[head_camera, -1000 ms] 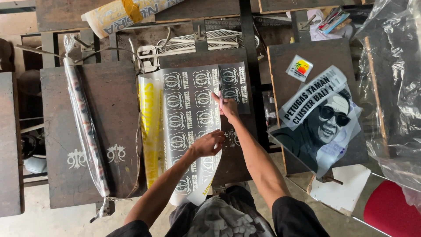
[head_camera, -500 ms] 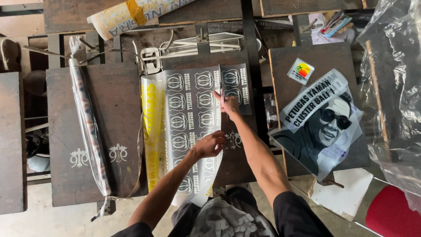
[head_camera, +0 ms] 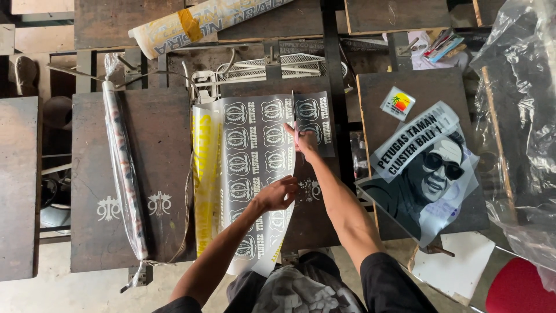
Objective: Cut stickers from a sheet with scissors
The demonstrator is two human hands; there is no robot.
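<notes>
A dark printed film sheet (head_camera: pixel 255 156) with rows of white crest emblems lies on a dark wooden board (head_camera: pixel 315 214) in the middle. My right hand (head_camera: pixel 304 142) grips scissors (head_camera: pixel 295 113) with the blades pointing away, cutting along a column of emblems. My left hand (head_camera: pixel 278 194) pinches the sheet's right edge nearer to me. A yellow film strip (head_camera: pixel 205 179) lies under the sheet's left side.
A rolled film in clear plastic (head_camera: pixel 123 174) lies on the left board (head_camera: pixel 92 174). A yellow-white roll (head_camera: pixel 202 23) sits at the top. On the right board lies a portrait film (head_camera: pixel 425 174) and a small sticker (head_camera: pixel 397 103). Clear plastic bags (head_camera: pixel 521 133) hang at far right.
The view has shifted slightly. My right hand with the scissors has edged a little farther up the sheet; my left hand stays on the edge.
</notes>
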